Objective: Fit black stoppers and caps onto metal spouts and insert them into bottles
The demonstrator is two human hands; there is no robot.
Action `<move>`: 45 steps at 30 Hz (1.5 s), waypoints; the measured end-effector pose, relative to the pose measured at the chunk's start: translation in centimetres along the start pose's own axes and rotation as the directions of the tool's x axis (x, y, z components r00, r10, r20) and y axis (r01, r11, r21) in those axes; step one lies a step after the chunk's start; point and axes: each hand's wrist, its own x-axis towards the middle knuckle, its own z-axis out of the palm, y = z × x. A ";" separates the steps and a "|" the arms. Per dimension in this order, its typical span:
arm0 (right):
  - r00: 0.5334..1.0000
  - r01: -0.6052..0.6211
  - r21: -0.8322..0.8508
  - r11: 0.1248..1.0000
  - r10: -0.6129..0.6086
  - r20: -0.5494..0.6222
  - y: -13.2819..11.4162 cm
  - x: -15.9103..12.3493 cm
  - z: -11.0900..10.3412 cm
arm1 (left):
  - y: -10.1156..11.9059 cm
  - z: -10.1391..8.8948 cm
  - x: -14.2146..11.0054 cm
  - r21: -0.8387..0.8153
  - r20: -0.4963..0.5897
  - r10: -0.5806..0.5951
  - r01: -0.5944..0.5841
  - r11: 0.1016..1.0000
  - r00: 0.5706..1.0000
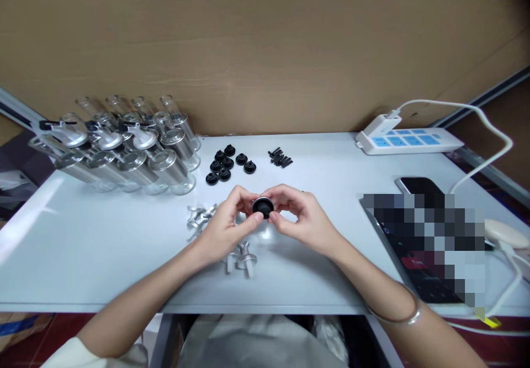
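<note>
Nearest, loose silver parts [247, 258] lie unjoined | just beyond, left hand [232, 219] and right hand [304, 217] pinch a silver-rimmed black cap [263, 208] between them above the table [327, 163], seemingly mid-fitting | farther, eight black caps [227, 162] and several black strips [284, 161] lie loose, likely unfitted | far left, three silver tops [144, 139], apparently finished, among glass bottles [174, 173]

Assembly workshop, seemingly: small black parts [227, 163] and metal fittings [247, 258] in groups, clustered bottles [171, 172], white table [323, 163].

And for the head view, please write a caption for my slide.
Left hand and right hand hold a round black part above the pale table.
</note>
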 end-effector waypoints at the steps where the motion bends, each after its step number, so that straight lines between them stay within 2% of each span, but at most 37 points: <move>1: 1.000 0.000 -0.002 1.000 0.000 0.006 0.0 0.0 0.0 | 0.0 0.0 0.0 0.013 0.000 0.005 -0.005 1.000 1.000; 16: 1.000 0.021 -0.082 0.996 -0.020 0.015 0.2 -0.3 0.1 | 0.3 0.0 -0.1 0.123 0.009 0.021 -0.022 0.992 1.000; 30: 1.000 0.004 -0.110 0.994 -0.004 -0.002 0.1 -0.2 0.2 | 0.2 -0.1 -0.1 0.122 0.014 0.003 -0.005 0.993 1.000; 34: 0.999 -0.025 -0.060 0.998 0.023 -0.031 0.1 -0.2 -0.1 | 0.2 0.0 0.0 0.081 -0.012 0.045 -0.044 0.996 0.999; 39: 0.999 -0.022 0.001 1.000 0.022 0.034 -0.1 -0.1 -0.7 | 0.7 0.0 0.2 -0.014 0.012 0.028 -0.028 1.000 1.000; 45: 0.999 0.019 -0.051 0.999 -0.018 0.033 -0.1 0.1 -0.6 | 0.6 0.1 0.2 0.028 -0.015 0.031 -0.030 0.999 0.999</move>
